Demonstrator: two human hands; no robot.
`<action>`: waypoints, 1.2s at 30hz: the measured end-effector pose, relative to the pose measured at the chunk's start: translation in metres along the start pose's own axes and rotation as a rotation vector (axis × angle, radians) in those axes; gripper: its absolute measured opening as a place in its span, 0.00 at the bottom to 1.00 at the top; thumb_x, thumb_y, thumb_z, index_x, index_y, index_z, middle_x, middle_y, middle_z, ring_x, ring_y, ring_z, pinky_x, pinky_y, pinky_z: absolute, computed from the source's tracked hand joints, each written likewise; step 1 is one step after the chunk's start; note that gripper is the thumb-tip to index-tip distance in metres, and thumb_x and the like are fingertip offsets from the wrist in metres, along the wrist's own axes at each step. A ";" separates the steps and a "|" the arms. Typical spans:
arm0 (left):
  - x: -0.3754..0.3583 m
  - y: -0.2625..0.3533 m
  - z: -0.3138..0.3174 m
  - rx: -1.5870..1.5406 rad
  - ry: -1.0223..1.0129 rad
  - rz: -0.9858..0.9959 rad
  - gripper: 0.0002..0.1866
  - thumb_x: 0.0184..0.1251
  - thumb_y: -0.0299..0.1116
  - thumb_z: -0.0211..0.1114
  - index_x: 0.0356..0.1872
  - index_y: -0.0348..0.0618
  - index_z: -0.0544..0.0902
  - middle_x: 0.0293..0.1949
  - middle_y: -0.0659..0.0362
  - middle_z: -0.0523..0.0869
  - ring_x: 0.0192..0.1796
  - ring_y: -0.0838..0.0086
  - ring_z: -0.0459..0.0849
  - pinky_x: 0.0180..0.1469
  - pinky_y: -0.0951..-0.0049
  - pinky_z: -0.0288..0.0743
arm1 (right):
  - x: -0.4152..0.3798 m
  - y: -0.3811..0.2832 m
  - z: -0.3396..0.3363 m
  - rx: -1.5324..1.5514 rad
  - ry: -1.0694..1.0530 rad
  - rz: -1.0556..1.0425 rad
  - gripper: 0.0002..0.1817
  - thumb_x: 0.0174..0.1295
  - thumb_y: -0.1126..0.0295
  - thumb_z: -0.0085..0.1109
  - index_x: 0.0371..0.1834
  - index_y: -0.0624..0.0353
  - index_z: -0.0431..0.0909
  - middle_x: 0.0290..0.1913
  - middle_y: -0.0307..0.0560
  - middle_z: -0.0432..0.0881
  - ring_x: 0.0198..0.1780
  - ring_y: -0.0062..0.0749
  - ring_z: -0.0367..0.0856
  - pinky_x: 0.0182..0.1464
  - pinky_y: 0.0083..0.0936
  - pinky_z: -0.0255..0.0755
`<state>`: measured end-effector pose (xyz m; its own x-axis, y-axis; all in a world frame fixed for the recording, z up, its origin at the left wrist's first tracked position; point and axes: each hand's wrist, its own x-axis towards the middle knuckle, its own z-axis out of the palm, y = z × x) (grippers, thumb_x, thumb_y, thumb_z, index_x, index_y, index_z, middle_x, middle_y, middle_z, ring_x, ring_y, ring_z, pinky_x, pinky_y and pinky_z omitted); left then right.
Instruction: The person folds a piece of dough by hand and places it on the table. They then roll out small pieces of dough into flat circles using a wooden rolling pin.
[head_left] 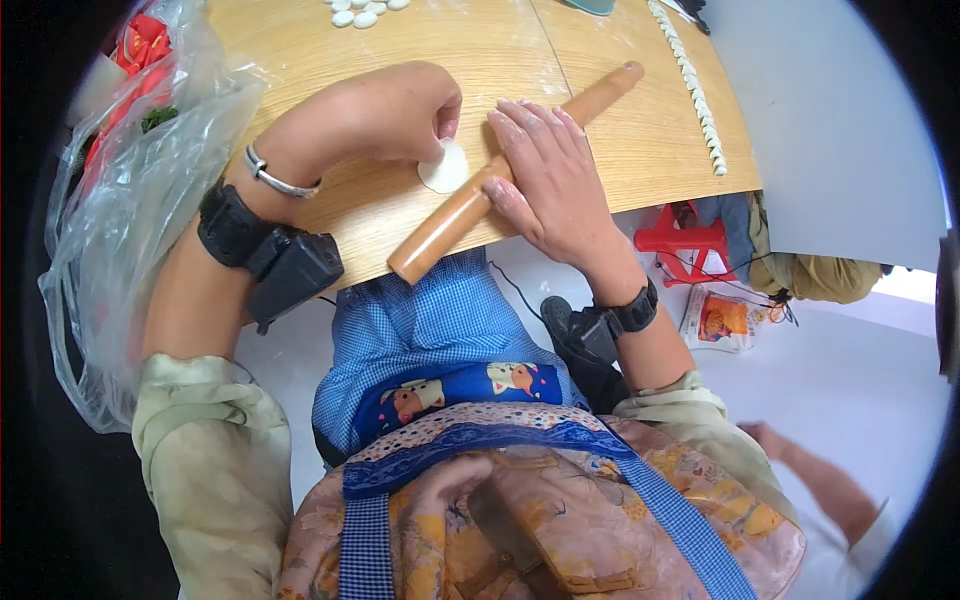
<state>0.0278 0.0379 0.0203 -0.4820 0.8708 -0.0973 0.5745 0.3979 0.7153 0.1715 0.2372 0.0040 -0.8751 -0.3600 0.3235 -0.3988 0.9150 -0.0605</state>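
Near the table's front edge lies a wooden rolling pin (440, 232), slanting from lower left to upper right. My right hand (550, 180) rests on its middle, palm down, with floury fingers stretched over it and the thumb on its near side. A round white dough wrapper (443, 168) lies flat just left of the pin. My left hand (415, 115) pinches the wrapper's upper left edge between thumb and fingers, the other fingers curled.
Small dough rounds (365, 12) sit at the table's (330, 220) far side. A row of white pieces (690, 85) runs along the right. Plastic bags (150, 170) hang at the left edge. A red stool (685, 240) and another person's arm (820, 480) are at the right.
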 end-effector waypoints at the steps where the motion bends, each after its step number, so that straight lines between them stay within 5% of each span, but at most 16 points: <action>1: 0.000 0.001 -0.002 -0.002 -0.039 -0.052 0.09 0.50 0.24 0.69 0.34 0.32 0.84 0.27 0.53 0.86 0.32 0.68 0.85 0.36 0.69 0.79 | 0.007 -0.001 0.002 0.009 0.019 -0.002 0.31 0.72 0.50 0.52 0.66 0.66 0.72 0.67 0.59 0.76 0.71 0.55 0.70 0.75 0.51 0.57; 8: 0.002 0.002 -0.008 -0.039 -0.112 -0.130 0.09 0.51 0.25 0.69 0.33 0.30 0.84 0.25 0.54 0.86 0.29 0.70 0.84 0.35 0.70 0.79 | 0.049 0.006 0.026 0.042 0.057 -0.037 0.26 0.72 0.55 0.52 0.62 0.65 0.74 0.64 0.59 0.79 0.67 0.54 0.74 0.70 0.49 0.64; 16: 0.002 0.001 -0.005 0.015 -0.114 -0.047 0.11 0.51 0.27 0.70 0.35 0.32 0.85 0.27 0.52 0.86 0.31 0.69 0.84 0.36 0.69 0.79 | -0.017 -0.004 -0.005 0.018 -0.039 0.058 0.31 0.74 0.50 0.49 0.72 0.61 0.70 0.71 0.57 0.72 0.77 0.55 0.63 0.80 0.54 0.48; 22: 0.002 0.002 0.004 0.070 0.007 0.066 0.09 0.52 0.25 0.69 0.34 0.32 0.84 0.28 0.52 0.87 0.32 0.65 0.86 0.37 0.67 0.79 | -0.019 -0.009 -0.004 -0.003 -0.031 0.083 0.34 0.73 0.47 0.49 0.72 0.62 0.70 0.72 0.58 0.72 0.77 0.54 0.63 0.81 0.54 0.47; 26: 0.002 0.006 0.000 0.062 0.098 -0.038 0.08 0.54 0.24 0.69 0.33 0.32 0.83 0.27 0.51 0.86 0.30 0.66 0.87 0.34 0.68 0.80 | -0.002 -0.009 0.001 -0.032 -0.022 0.060 0.33 0.73 0.48 0.50 0.70 0.64 0.71 0.70 0.58 0.73 0.76 0.55 0.65 0.80 0.54 0.49; 28: -0.002 0.009 -0.005 -0.187 0.005 -0.189 0.07 0.56 0.24 0.69 0.34 0.31 0.81 0.26 0.52 0.85 0.28 0.68 0.87 0.29 0.70 0.80 | 0.010 -0.008 0.006 -0.016 0.015 0.042 0.32 0.73 0.49 0.50 0.68 0.65 0.73 0.67 0.58 0.76 0.73 0.55 0.68 0.77 0.53 0.53; 36: 0.002 0.000 -0.006 -0.164 -0.066 -0.195 0.08 0.56 0.22 0.69 0.36 0.32 0.79 0.27 0.56 0.83 0.27 0.71 0.86 0.28 0.71 0.80 | 0.045 -0.001 0.024 0.072 0.058 0.010 0.28 0.73 0.53 0.51 0.65 0.66 0.74 0.65 0.58 0.78 0.71 0.54 0.70 0.75 0.51 0.57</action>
<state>0.0227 0.0381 0.0244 -0.5254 0.8016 -0.2853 0.3575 0.5122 0.7809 0.1260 0.2160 -0.0039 -0.8627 -0.3379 0.3762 -0.4107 0.9022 -0.1314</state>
